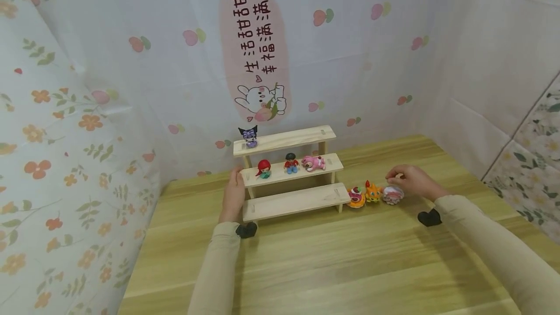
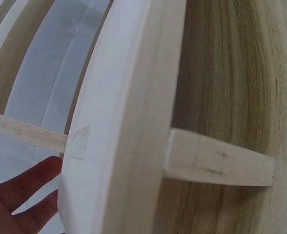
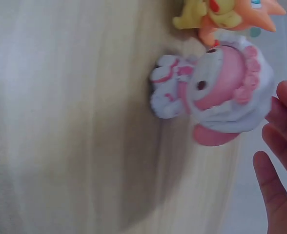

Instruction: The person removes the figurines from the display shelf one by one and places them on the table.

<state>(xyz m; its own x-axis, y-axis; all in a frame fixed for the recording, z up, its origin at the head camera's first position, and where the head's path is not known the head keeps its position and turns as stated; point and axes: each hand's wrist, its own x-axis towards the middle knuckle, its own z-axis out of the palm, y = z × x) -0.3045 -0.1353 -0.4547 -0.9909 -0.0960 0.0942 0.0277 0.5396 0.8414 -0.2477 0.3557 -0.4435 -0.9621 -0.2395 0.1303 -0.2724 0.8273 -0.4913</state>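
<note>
On a wood-grain table (image 1: pixel 306 266) stands a three-tier wooden shelf (image 1: pixel 297 201). At the shelf's 8 o'clock, the left hand (image 1: pixel 232 197) has its fingers extended and slightly parted, fingertips at the shelf's end; firm contact cannot be told. At 3 o'clock from the shelf, a pink figurine in a white headdress (image 1: pixel 393 195) stands on the table. The right hand (image 1: pixel 413 181) is at that figurine's 2 o'clock, fingers loosely bent and spread, just beside the headdress, not closed round it; touch is unclear. At the figurine's 9 o'clock come an orange figurine (image 1: pixel 373 193), then a strawberry-topped figurine (image 1: pixel 356 199) near the shelf. The middle tier carries a red-haired mermaid figurine (image 1: pixel 264 169), a black-haired figurine (image 1: pixel 290 164) and a pink animal figurine (image 1: pixel 313 163), lying down; a purple-and-black figurine (image 1: pixel 250 137) sits at the top tier's 9 o'clock end.
</note>
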